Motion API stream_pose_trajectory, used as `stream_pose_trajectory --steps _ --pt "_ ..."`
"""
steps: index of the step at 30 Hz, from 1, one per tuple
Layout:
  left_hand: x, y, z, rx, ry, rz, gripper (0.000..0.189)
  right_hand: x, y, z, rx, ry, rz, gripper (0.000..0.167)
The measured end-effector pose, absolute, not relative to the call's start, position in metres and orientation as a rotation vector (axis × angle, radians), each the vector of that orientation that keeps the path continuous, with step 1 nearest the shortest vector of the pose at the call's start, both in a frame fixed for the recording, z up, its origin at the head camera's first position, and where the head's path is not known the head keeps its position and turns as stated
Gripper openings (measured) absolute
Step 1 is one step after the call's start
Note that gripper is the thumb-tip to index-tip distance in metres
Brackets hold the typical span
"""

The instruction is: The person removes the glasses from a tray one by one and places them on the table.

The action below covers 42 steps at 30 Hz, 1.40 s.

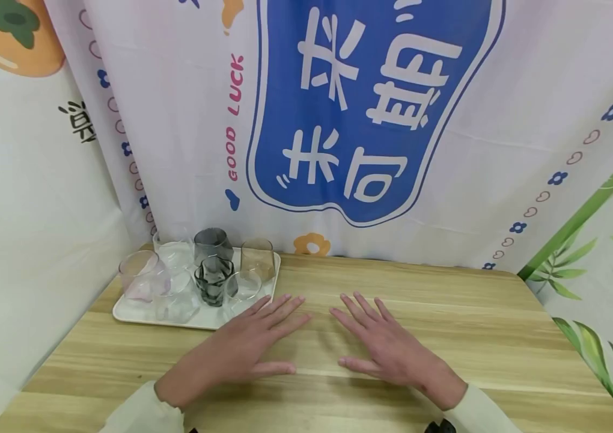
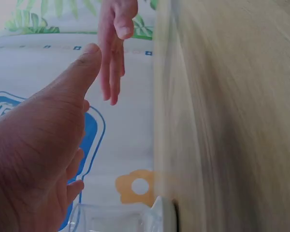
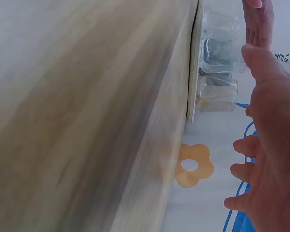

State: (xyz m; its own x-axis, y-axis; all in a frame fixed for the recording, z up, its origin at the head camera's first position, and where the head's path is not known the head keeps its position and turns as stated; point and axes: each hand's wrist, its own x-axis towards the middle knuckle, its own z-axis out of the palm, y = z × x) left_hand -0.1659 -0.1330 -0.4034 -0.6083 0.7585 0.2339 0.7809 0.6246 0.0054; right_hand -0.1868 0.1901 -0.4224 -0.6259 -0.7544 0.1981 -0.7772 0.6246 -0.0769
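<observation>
My left hand (image 1: 252, 340) hovers palm down over the wooden table with its fingers spread, its fingertips beside the tray's right front corner. Opposite it, my right hand (image 1: 382, 343) is held out the same way, empty, fingers pointing forward and inward. A gap separates the two hands. The white tray (image 1: 193, 325) at the left carries several drinking glasses: a pink one (image 1: 141, 273), a dark grey one (image 1: 213, 243), a dark faceted one (image 1: 213, 279), an amber one (image 1: 258, 258) and clear ones. Nearest my left hand is a clear glass (image 1: 243, 288) at the tray's front right.
The wooden table (image 1: 447, 313) runs back to a printed cloth (image 1: 447, 198) hanging behind it. More white cloth (image 1: 30, 210) hangs along the left, and a leaf-patterned cloth (image 1: 609, 270) borders the right side.
</observation>
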Motion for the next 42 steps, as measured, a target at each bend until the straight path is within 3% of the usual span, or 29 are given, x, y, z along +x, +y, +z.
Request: stream_pose_trajectory --steps 17,24,30,42 --pt "-0.170 -0.157 -0.378 -1.132 -2.235 -0.337 0.048 -0.200 0.161 -0.416 1.315 -2.532 0.341 0.062" --pt "-0.173 -0.190 -0.366 -0.936 -2.135 -0.349 0.044 -0.206 0.130 -0.418 1.266 -2.558 0.500 0.048" --pt "-0.177 -0.228 -0.361 -0.742 -2.109 -0.333 0.029 -0.212 0.107 -0.428 1.237 -2.665 0.781 0.034" --pt "-0.178 -0.303 -0.355 -0.266 -2.296 -0.555 0.022 -0.230 0.079 -0.437 1.086 -2.774 1.324 0.026"
